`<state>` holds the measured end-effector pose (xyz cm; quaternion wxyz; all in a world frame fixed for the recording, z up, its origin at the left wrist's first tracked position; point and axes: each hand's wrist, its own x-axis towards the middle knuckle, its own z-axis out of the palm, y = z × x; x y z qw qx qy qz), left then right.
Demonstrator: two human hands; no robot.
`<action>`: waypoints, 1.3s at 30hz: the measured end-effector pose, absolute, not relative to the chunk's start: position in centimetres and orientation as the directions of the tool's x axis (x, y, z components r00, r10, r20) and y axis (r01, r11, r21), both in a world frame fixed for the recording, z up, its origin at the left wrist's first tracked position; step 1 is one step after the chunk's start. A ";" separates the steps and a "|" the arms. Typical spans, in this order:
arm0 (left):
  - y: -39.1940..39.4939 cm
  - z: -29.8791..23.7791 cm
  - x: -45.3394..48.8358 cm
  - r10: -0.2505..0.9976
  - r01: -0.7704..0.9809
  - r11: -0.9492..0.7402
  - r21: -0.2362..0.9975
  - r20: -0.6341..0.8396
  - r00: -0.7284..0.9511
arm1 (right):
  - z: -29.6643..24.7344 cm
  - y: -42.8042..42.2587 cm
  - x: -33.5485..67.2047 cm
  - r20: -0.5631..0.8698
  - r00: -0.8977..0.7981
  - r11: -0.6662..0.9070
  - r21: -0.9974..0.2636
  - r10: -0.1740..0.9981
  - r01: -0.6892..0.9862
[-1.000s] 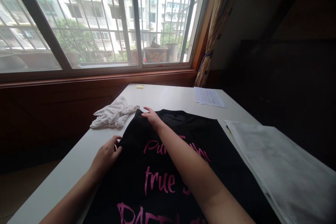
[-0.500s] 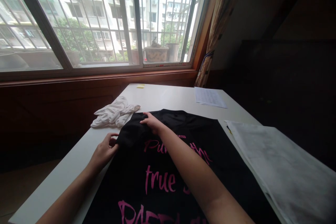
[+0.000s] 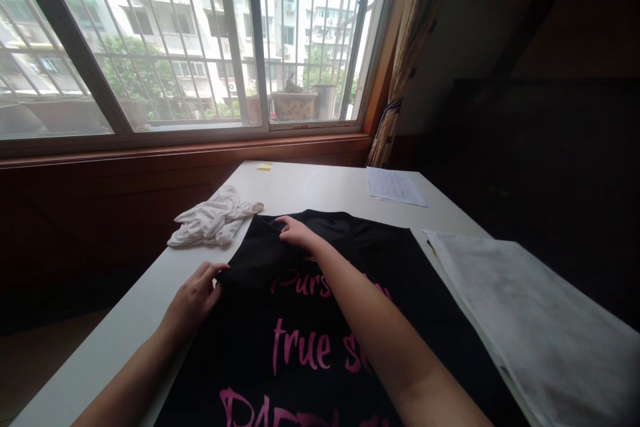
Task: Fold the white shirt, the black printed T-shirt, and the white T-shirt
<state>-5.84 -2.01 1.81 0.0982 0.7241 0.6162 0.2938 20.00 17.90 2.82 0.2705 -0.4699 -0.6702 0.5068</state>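
A black T-shirt (image 3: 240,340) with pink lettering lies spread on the white table, its collar toward the window. At the shirt's left sleeve edge, my left hand (image 3: 193,297) is closed, pinching the fabric between thumb and fingers. My right hand (image 3: 299,233) reaches across the lettering and pinches the shoulder fabric just left of the collar. My right forearm covers part of the print.
A crumpled white cloth (image 3: 213,220) lies beyond the left sleeve. Printed paper sheets (image 3: 397,187) and a small yellow note (image 3: 264,166) are at the far side of the table (image 3: 305,180). A whitish translucent bag (image 3: 530,313) lies along the right. A barred window stands behind.
My right hand has shifted slightly right and down along the shoulder, toward the collar. The sleeve fabric between my hands looks flatter. My left hand has moved slightly left, still at the sleeve edge.
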 end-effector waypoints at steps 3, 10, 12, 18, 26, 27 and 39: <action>-2.1 1.4 -6.1 0.931 0.852 -0.294 0.434 0.333 0.152 | 3.4 18.5 18.9 -0.030 -0.403 0.149 -0.902 0.915 0.404; -2.1 0.5 -6.5 0.879 0.908 -0.352 0.226 0.412 0.239 | 3.3 19.6 14.6 0.087 -0.427 0.304 -0.827 0.900 0.473; -2.2 0.3 -6.5 0.865 0.918 -0.361 0.166 0.428 0.263 | 3.0 19.9 13.3 0.097 -0.424 0.319 -0.809 0.901 0.494; -2.2 0.0 -6.8 0.858 0.930 -0.360 0.079 0.420 0.297 | 2.3 20.9 10.9 0.113 -0.408 0.341 -0.767 0.906 0.543; -1.9 -0.1 -7.1 0.867 0.919 -0.369 0.138 0.407 0.286 | 2.6 20.1 10.6 0.239 -0.433 0.472 -0.662 0.869 0.582; -1.9 0.1 -7.1 0.873 0.915 -0.363 0.179 0.410 0.266 | 2.8 19.6 10.7 0.268 -0.443 0.502 -0.636 0.856 0.585; -1.6 0.0 -7.0 0.941 0.866 -0.176 0.468 0.339 0.008 | 4.5 6.1 16.5 0.416 -0.820 0.918 -0.136 0.393 0.371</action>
